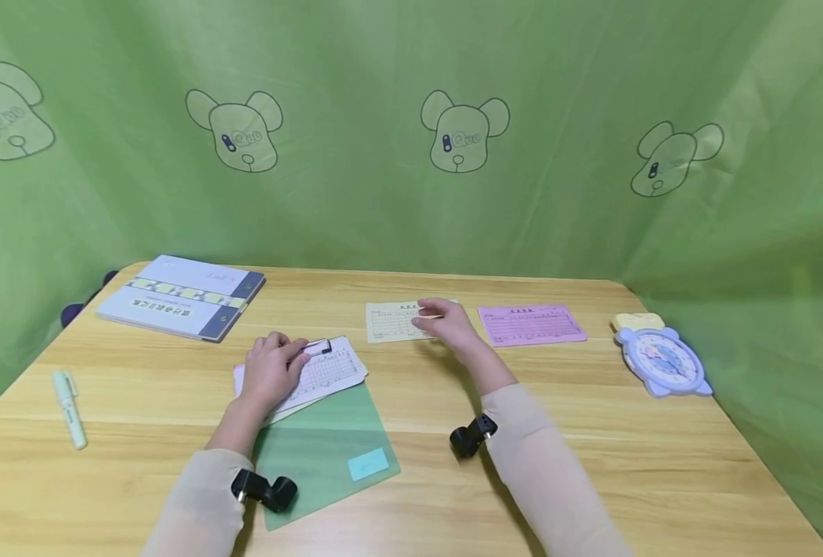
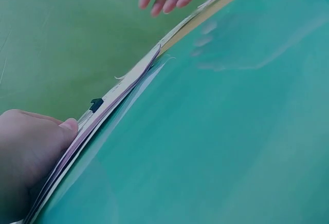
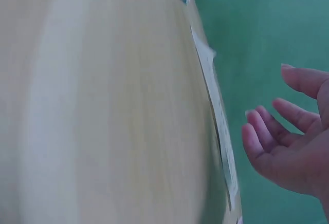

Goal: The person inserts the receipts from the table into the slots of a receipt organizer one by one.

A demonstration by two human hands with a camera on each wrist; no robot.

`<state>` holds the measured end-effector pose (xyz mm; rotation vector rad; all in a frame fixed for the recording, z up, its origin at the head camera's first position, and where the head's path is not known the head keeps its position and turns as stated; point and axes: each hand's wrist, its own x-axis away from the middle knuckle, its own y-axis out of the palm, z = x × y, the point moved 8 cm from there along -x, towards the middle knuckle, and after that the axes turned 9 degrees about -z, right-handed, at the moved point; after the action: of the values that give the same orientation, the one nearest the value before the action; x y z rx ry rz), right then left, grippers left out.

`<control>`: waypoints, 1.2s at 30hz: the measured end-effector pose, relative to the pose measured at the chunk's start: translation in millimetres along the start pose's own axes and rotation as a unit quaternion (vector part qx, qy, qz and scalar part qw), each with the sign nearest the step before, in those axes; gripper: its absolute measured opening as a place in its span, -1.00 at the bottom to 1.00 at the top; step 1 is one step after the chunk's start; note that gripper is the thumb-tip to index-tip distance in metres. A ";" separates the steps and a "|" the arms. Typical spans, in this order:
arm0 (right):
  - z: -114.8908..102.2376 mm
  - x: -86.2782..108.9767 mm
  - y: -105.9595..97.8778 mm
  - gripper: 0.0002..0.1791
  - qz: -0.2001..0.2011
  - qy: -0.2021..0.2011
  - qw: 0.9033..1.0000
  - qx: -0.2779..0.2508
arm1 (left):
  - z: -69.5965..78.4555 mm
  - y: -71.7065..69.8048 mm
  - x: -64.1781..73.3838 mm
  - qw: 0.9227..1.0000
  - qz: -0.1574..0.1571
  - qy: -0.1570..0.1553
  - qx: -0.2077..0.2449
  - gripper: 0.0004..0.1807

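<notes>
Pinching left hand (image 1: 270,373), head view: thumb and forefinger seem closed on a small black-ended piece (image 1: 322,348); the slip stack (image 1: 335,370) lies under these fingers, the green folder (image 1: 321,449) on their near side.
Right hand (image 1: 449,329), head view: fingers loosely bent, empty, above the cream slip (image 1: 387,323); the pink slip (image 1: 533,325) lies right of them.
Slips: stacking looks partly done; two seem left apart.
Left wrist view: thumb tip at the stack's edge, black end just beyond it.
Right wrist view: thumb spread from fingers, grasping nothing; cream slip beside their tips.
</notes>
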<state>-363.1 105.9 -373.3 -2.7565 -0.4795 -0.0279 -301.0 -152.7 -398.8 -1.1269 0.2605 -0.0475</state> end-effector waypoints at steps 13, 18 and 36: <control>26.1 -3.5 -40.5 -0.35 0.083 0.059 0.995 0.017 | -1.0 -1.1 0.1 1.000 0.007 -0.001 0.009 -0.65; 31.3 -3.6 -44.4 -0.33 0.097 0.087 0.991 0.030 | -1.6 -2.1 0.1 1.000 0.006 -0.002 0.010 -0.64; 41.0 -7.7 -51.4 -0.20 0.111 0.132 0.951 0.257 | -1.6 -1.1 -0.8 1.000 0.004 -0.002 0.016 -0.64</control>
<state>-388.9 162.6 -395.6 -2.2315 -0.0803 -0.1876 -302.1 -154.5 -398.3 -1.0942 0.2606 -0.0416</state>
